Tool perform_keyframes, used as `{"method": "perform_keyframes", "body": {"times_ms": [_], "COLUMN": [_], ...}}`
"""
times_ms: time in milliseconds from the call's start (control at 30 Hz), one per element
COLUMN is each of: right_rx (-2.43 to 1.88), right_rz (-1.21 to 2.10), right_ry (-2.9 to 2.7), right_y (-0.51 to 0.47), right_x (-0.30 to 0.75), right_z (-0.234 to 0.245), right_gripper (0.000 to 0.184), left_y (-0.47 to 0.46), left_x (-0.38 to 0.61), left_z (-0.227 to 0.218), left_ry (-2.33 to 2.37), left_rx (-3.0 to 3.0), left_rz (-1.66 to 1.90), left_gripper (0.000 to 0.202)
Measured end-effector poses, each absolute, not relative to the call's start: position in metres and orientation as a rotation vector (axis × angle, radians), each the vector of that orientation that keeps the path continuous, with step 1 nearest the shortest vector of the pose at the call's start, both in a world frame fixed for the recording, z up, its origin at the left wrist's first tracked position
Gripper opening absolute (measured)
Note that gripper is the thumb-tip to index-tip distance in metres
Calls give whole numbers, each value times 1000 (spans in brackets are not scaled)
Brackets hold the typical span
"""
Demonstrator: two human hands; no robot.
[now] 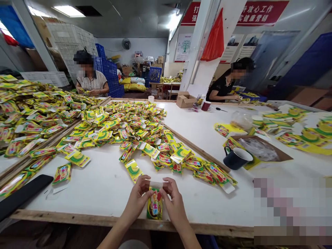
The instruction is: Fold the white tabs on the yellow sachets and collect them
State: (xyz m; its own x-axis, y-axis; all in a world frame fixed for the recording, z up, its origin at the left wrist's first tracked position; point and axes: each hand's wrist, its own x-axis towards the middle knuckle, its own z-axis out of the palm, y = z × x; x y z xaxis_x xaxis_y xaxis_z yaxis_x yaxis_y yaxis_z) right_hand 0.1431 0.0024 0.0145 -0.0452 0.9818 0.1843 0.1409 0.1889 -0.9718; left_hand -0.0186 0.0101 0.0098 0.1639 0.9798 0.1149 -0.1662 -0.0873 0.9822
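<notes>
Near the table's front edge, a small yellow and green printed box [155,206] stands between my two hands, its pale top flap raised. My left hand [140,197] grips its upper left side, with the thumb on the printed front and the fingers curled behind the flap. On the right side, my right hand [172,197] holds it the same way, thumb and fingers closed on the top corner. Just beyond my fingers lies another yellow box [134,171], at the near edge of a big heap of similar boxes [129,121].
Wooden strips [192,141] divide the white tabletop [103,193]. A second heap [33,114] fills the left. A black phone-like slab [26,195] lies front left. Right stand a dark mug [237,158] and an open carton [261,148]. Two people [92,81] [228,83] work across the table.
</notes>
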Motion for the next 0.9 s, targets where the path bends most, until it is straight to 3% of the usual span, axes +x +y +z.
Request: {"method": "perform_keyframes", "body": {"times_ms": [133,600,900], "right_rx": [-1136,-1289,-1163], "right_rz": [979,943,1074], "right_ry": [-1531,-1507,-1447], "right_y": [-2,7,-5], "right_x": [142,132,134], "right_z": [18,30,18], "right_gripper": [16,20,22], "left_y": [8,9,-5], "left_x": [-21,-13,-21], "left_z": [17,12,7], "left_ry": [1011,1154,1113], "left_rx": [1366,1151,1233], "left_rz": [1165,1275,1197], "left_gripper": [11,16,23]}}
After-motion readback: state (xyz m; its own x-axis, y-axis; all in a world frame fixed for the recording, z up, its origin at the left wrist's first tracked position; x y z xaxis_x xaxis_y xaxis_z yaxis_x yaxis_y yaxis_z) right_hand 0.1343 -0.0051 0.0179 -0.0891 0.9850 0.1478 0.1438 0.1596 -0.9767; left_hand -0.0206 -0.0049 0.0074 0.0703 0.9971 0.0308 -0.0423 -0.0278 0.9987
